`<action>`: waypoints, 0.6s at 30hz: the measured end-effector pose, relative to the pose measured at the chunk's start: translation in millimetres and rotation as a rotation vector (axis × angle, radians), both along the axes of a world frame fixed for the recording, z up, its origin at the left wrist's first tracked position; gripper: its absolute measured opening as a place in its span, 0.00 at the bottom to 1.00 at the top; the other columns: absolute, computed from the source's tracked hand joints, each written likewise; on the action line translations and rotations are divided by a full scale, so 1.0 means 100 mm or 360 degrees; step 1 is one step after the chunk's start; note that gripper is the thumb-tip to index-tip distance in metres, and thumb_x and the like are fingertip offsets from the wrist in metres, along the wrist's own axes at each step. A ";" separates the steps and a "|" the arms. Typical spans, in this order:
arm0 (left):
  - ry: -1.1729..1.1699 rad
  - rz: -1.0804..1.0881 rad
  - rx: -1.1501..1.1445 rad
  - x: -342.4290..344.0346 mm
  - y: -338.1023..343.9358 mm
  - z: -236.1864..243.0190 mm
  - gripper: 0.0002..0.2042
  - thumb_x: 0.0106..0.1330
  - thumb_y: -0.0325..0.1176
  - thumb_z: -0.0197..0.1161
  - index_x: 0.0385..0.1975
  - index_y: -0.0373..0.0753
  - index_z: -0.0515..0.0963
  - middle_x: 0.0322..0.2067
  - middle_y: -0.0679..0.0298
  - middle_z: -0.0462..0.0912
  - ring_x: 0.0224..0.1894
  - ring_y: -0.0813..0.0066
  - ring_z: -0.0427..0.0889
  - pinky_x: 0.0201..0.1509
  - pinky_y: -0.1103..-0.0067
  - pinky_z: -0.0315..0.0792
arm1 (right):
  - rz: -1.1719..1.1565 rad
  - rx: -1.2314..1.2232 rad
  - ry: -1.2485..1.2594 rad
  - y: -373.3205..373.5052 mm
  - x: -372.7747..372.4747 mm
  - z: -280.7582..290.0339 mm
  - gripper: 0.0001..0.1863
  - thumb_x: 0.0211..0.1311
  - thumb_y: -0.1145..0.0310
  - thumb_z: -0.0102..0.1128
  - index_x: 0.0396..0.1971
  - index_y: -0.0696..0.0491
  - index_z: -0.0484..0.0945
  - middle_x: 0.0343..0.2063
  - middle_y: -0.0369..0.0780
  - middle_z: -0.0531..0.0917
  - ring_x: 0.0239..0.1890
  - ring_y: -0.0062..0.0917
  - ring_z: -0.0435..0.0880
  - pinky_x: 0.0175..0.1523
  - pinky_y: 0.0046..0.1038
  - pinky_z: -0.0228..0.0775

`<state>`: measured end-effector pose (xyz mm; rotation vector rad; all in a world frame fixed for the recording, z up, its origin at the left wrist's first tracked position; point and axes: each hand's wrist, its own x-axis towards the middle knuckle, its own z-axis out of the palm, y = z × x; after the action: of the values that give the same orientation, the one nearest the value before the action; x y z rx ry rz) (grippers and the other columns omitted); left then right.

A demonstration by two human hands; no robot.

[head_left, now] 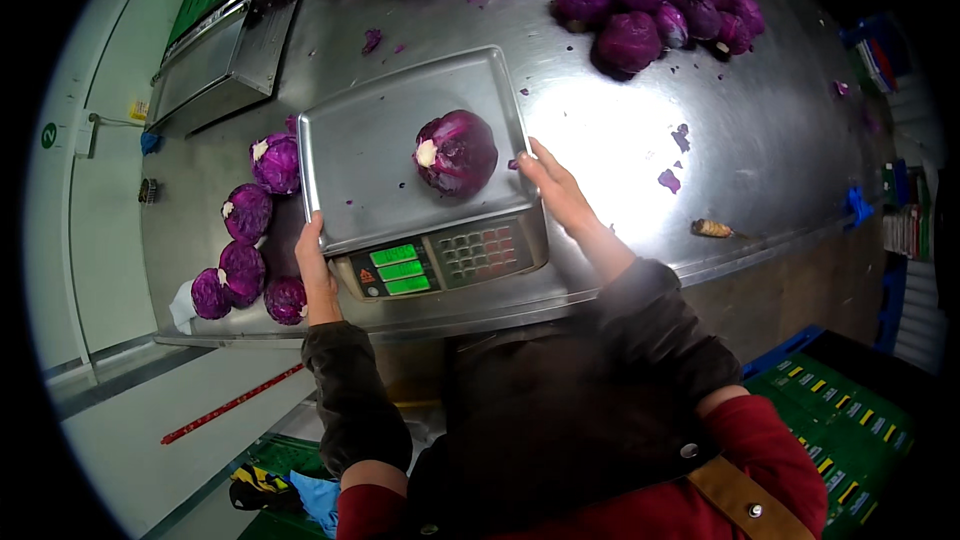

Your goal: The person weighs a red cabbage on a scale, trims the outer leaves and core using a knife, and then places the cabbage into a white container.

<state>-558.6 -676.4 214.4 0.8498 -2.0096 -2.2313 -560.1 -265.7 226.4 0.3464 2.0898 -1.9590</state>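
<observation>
A digital weighing scale with a square steel pan, a lit green display and a keypad stands slightly turned on the steel table. On its pan rests a single red cabbage with its pale cut stem toward the left. My left hand grips the scale at its near left corner, thumb along the pan's edge and most fingers hidden. At the right edge my right hand holds the other side, its thumb near the rim beside a small purple leaf scrap. Neither hand touches the cabbage.
Several red cabbages lie left of the scale. A large pile covers the far right of the steel table, with more along the far edge. Leaf scraps and a brown-handled tool lie at right. Green crates stand lower right.
</observation>
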 end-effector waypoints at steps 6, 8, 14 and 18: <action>0.0021 -0.0043 -0.0188 -0.09 0.86 0.12 0.14 0.68 0.47 0.65 0.34 0.42 0.79 0.32 0.74 0.74 0.35 0.80 0.70 0.43 0.78 0.65 | -0.0108 0.0068 0.0002 0.57 -0.08 0.14 0.46 0.71 0.39 0.49 0.75 0.60 0.53 0.66 0.49 0.69 0.72 0.34 0.62 0.75 0.33 0.46; 0.0003 -0.0105 -0.0229 -0.11 1.02 0.13 0.14 0.68 0.48 0.65 0.34 0.42 0.79 0.32 0.73 0.74 0.35 0.80 0.70 0.44 0.78 0.65 | -0.0130 0.0143 0.0039 0.71 -0.08 0.08 0.46 0.71 0.38 0.49 0.75 0.58 0.53 0.63 0.50 0.73 0.71 0.35 0.64 0.75 0.34 0.48; -0.0024 -0.0148 -0.0098 -0.18 1.10 0.02 0.19 0.69 0.49 0.64 0.43 0.36 0.79 0.38 0.69 0.77 0.41 0.78 0.71 0.47 0.78 0.65 | -0.0214 0.0175 0.0128 0.97 -0.12 0.04 0.44 0.70 0.38 0.49 0.75 0.54 0.55 0.65 0.51 0.71 0.71 0.37 0.64 0.75 0.34 0.50; -0.0013 -0.0171 -0.0528 -0.06 1.00 0.13 0.24 0.70 0.47 0.64 0.54 0.30 0.78 0.45 0.64 0.80 0.44 0.76 0.73 0.50 0.77 0.66 | -0.0420 0.0178 0.0236 1.05 -0.05 0.26 0.41 0.72 0.42 0.51 0.73 0.56 0.57 0.70 0.52 0.65 0.73 0.38 0.63 0.76 0.35 0.49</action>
<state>-564.7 -576.5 227.6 0.7309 -2.3872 -1.8593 -565.3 -161.0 252.8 0.5396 2.3588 -2.0715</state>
